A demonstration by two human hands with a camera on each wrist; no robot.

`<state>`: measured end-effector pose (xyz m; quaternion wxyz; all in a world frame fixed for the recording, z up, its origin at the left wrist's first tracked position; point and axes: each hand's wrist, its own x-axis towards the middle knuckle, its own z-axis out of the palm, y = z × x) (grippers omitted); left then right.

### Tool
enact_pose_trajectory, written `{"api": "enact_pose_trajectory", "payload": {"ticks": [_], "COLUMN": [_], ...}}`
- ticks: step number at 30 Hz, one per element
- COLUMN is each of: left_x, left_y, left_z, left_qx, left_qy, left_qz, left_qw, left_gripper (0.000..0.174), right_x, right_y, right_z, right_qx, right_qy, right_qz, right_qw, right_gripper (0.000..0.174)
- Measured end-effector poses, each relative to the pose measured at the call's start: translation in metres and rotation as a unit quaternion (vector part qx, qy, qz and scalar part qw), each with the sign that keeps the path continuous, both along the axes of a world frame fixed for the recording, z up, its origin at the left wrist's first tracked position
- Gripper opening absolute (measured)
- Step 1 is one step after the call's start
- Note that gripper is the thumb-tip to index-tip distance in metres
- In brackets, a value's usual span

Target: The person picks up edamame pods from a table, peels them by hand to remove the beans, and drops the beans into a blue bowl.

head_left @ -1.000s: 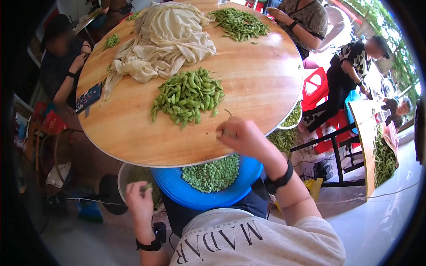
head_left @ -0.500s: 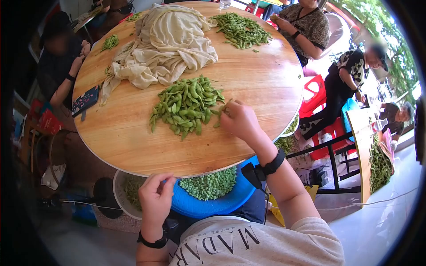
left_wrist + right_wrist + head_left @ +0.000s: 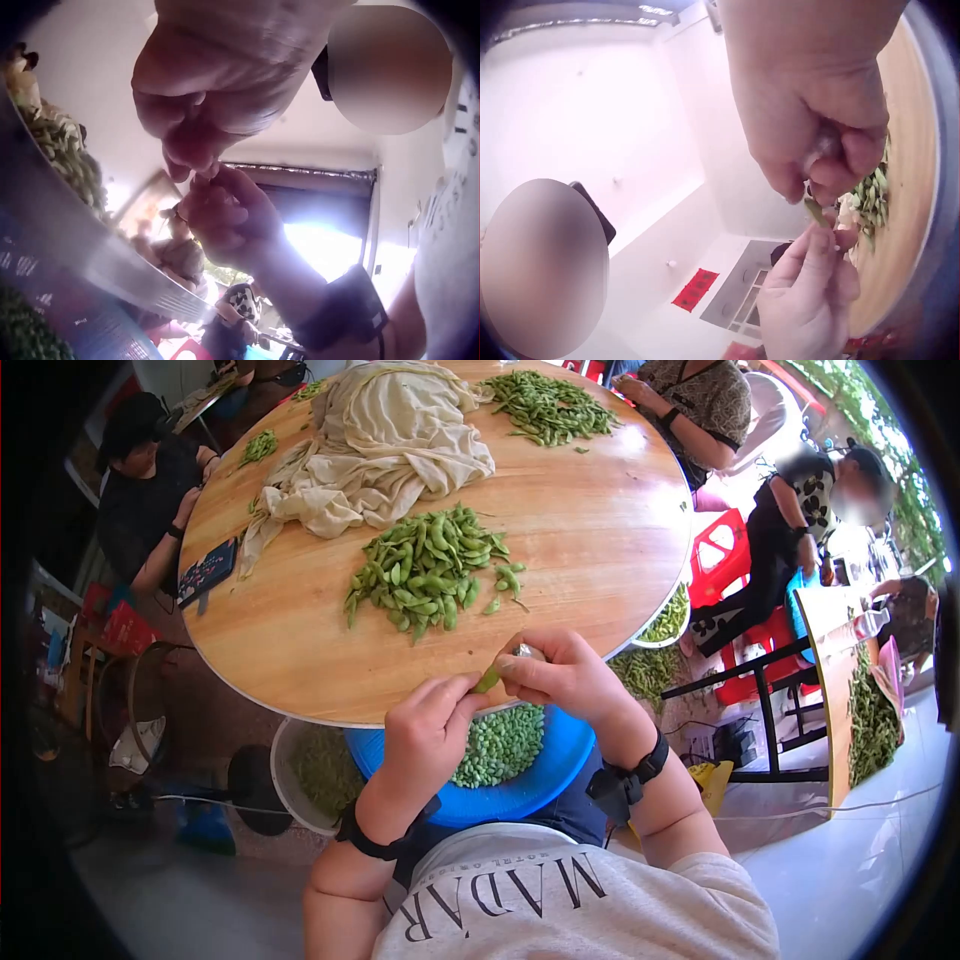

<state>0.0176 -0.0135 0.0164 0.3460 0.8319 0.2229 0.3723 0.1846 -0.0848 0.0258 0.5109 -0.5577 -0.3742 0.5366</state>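
Over the table's near edge, my left hand point(image 3: 425, 725) pinches a green edamame pod point(image 3: 487, 680) between thumb and fingers. My right hand point(image 3: 565, 675) meets it from the other side, with thumb and fingertips at the pod's other end. A small shiny object point(image 3: 527, 651) shows within the curled right fingers; its kind is hidden. In the right wrist view the pod point(image 3: 817, 213) spans the two hands' fingertips. Just beyond, a heap of edamame pods point(image 3: 425, 570) lies on the round wooden table point(image 3: 590, 560). Beneath the hands, a blue basin point(image 3: 530, 790) holds shelled beans point(image 3: 500, 745).
A crumpled cream cloth point(image 3: 390, 450) covers the table's far left part, with another pod pile point(image 3: 550, 408) beside it. A dark phone case point(image 3: 207, 572) lies at the left edge. A pale tub point(image 3: 290, 760) stands left of the basin. Other people sit around.
My right hand reached to the heap, then came back toward me with a pod. My left hand rose from the lower left to meet it. A few pods now lie apart at the heap's right.
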Motion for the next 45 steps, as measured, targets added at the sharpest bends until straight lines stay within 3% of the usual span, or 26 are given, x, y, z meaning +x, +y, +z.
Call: {"api": "enact_pose_trajectory", "payload": {"ticks": [2,5,8,13,16,18,22,29,30,33,34,36,38,41,44,45], "left_x": [-0.007,-0.011,-0.014,-0.017,-0.022,-0.02,-0.018,-0.015,-0.015,-0.01,-0.013,-0.013,-0.022,-0.028,-0.028,-0.028], "left_y": [-0.008,-0.019,-0.024,-0.031,-0.033,-0.034,-0.038,-0.043,-0.044,-0.045,-0.045,-0.049,-0.043,-0.039,-0.044,-0.044], "left_z": [0.0,0.003,0.004,0.01,0.011,0.008,0.007,-0.018,-0.017,-0.023,-0.028,-0.024,-0.016,-0.017,-0.008,-0.014], "left_qx": [-0.081,-0.059,0.034,0.08,0.105,0.127,0.107,0.105,0.088,-0.002,-0.109,-0.302,-0.475,-0.505,-0.413,-0.314], "left_qy": [-0.008,0.005,0.0,0.025,0.046,0.033,0.043,-0.003,-0.009,-0.062,-0.049,-0.099,-0.118,-0.125,-0.036,-0.039], "left_qz": [0.006,0.03,0.045,0.045,0.035,0.035,0.034,0.069,0.077,0.08,0.089,0.072,0.015,0.015,0.063,0.056], "left_qw": [0.997,0.998,0.998,0.995,0.993,0.991,0.993,0.992,0.993,0.995,0.989,0.946,0.872,0.854,0.908,0.947], "left_gripper": [0.016,0.014,0.015,0.016,0.015,0.012,0.009,0.009,0.008,0.007,0.01,0.013,0.012,0.015,0.013,0.013], "right_x": [-0.007,-0.025,-0.033,-0.034,-0.042,-0.042,-0.048,-0.053,-0.056,-0.059,-0.058,-0.06,-0.06,-0.065,-0.069,-0.068], "right_y": [-0.007,-0.014,-0.019,-0.024,-0.024,-0.025,-0.026,-0.032,-0.033,-0.034,-0.034,-0.035,-0.038,-0.037,-0.037,-0.035], "right_z": [-0.005,-0.008,-0.009,-0.003,-0.005,-0.018,-0.009,-0.02,-0.019,-0.023,-0.023,-0.021,-0.026,-0.028,-0.031,-0.03], "right_qx": [-0.01,0.02,0.036,0.029,-0.018,0.015,0.089,0.183,0.21,0.115,0.104,0.08,0.096,0.117,0.084,0.067], "right_qy": [0.074,0.086,0.092,0.083,0.12,0.116,-0.027,-0.135,-0.148,-0.05,-0.054,-0.024,-0.017,-0.035,-0.005,0.012], "right_qz": [0.003,0.033,0.025,0.034,-0.019,-0.016,-0.036,-0.115,-0.128,-0.115,-0.116,-0.093,-0.067,-0.06,-0.068,-0.069], "right_qw": [0.997,0.996,0.995,0.995,0.992,0.993,0.995,0.967,0.958,0.985,0.986,0.992,0.993,0.991,0.994,0.995], "right_gripper": [0.033,0.039,0.038,0.036,0.034,0.033,0.029,0.027,0.027,0.026,0.026,0.026,0.027,0.026,0.025,0.025]}}
